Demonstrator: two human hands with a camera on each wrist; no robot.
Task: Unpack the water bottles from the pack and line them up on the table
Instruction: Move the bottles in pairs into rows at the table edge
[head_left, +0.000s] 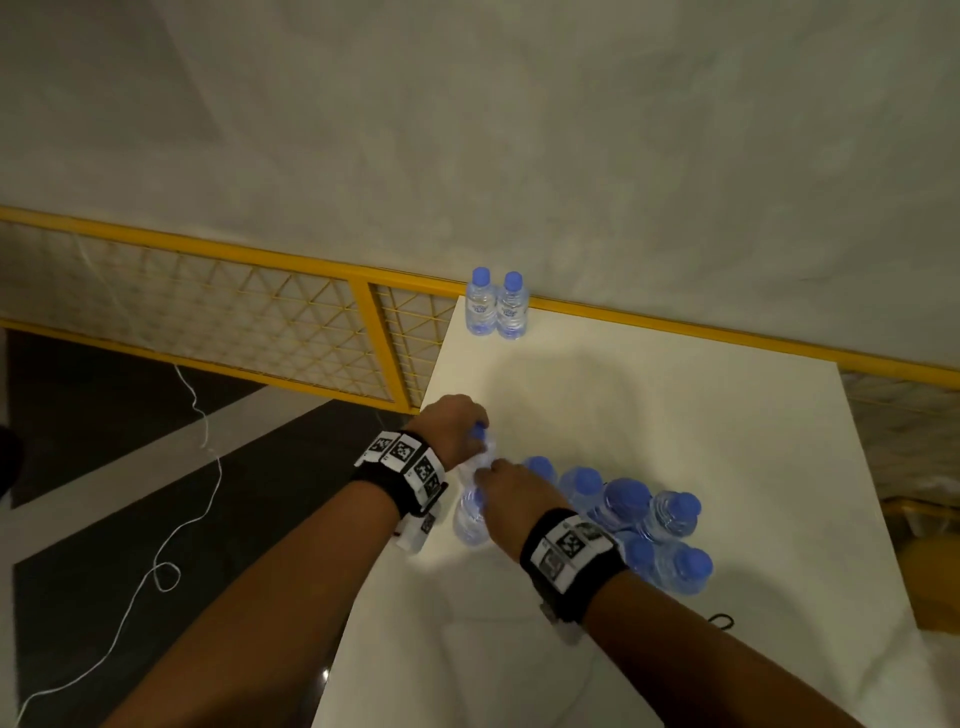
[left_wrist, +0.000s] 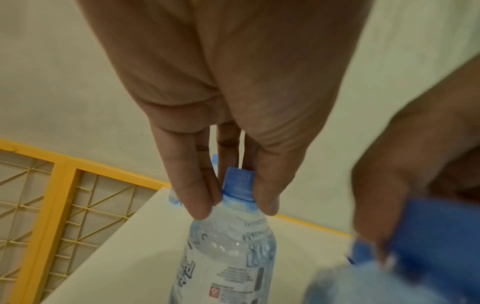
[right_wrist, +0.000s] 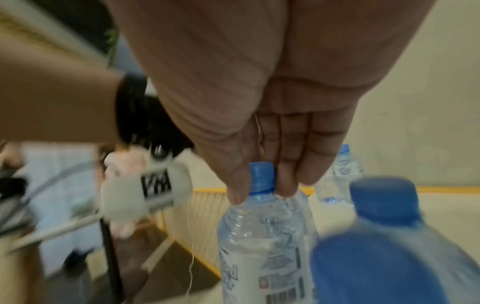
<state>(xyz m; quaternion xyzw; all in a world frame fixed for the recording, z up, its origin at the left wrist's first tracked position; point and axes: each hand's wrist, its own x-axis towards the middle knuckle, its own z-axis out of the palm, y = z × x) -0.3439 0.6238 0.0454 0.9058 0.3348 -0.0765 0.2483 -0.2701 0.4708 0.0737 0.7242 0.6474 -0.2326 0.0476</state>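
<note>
White table (head_left: 675, 415) edge lies beside left hand (head_left: 457, 423) pinching bottle (head_left: 472, 514).

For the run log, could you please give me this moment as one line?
left hand: pinches bottle at neck | right hand: pinches second bottle at neck | lined-up bottles: two, far edge | pack: partly full
</note>
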